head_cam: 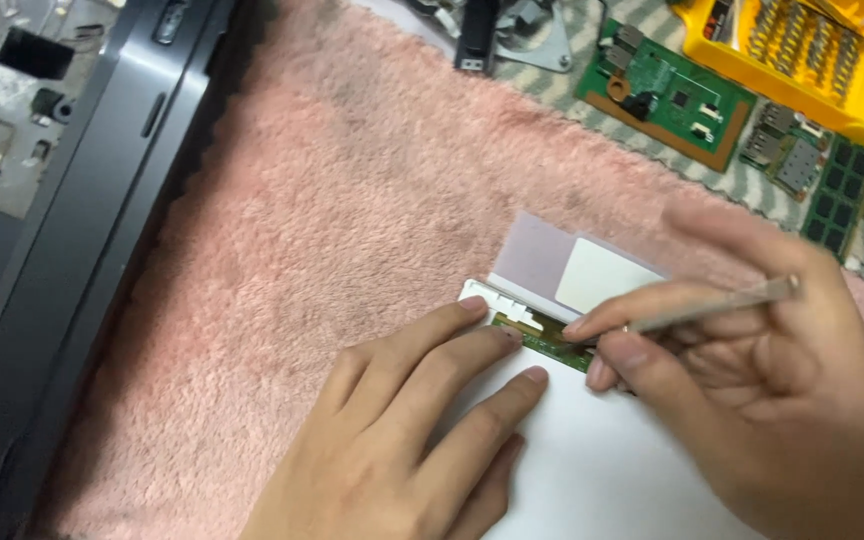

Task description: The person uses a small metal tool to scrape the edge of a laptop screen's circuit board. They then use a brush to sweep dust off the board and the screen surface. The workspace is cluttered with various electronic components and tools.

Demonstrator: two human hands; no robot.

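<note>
Pinching a thin metal tool [712, 305] pen-style, right hand [752, 400] is coming in from lower right, tip meeting the narrow green circuit strip [550, 342] on the far edge of the white panel [602, 470]. Strip's long axis is running upper-left to lower-right, lying just beyond both hands' fingertips. Left hand [402, 440] is pressing flat on the panel, fingers together, tips touching the strip's left end; panel is resting on pink fleece [352, 200], w/ loose green boards [667, 95] well apart at top.

A fuzzy pink towel [352, 220] covers most of the surface, over a grey-and-white patterned cloth [592, 60] at the far edge. On the towel lies a white panel [602, 470]. A dark laptop shell [62, 200] lies left; green circuit boards [667, 95] and a yellow tray [802, 60] rest on the cloth.
</note>
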